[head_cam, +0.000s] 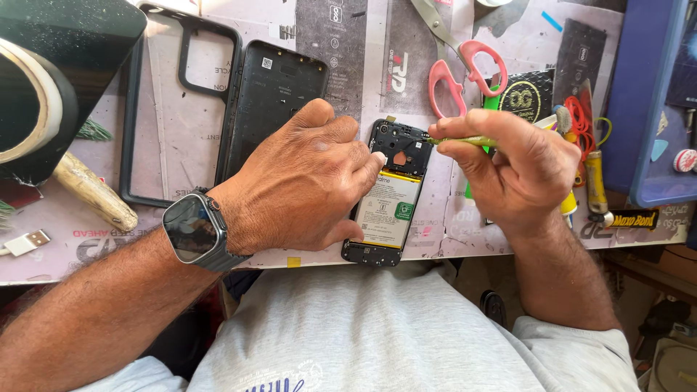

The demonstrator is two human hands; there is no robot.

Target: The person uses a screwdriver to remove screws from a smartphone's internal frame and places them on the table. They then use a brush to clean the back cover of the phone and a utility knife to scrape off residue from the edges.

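An opened black phone [388,196] lies face down near the table's front edge, its pale battery and circuit board exposed. My left hand [298,181] presses on the phone's left side, fingertips on the upper part by the board. My right hand [519,170] is closed around a thin green-handled screwdriver [465,141], whose tip points left at the phone's top right corner. A dark square watch [194,231] sits on my left wrist.
A black phone back cover [272,91] and a black frame case [181,54] lie at the back left. Pink-handled scissors [457,72] rest behind the phone. A tape roll [43,109], a wooden handle [91,192], a red coil and small tools [584,145] crowd the sides.
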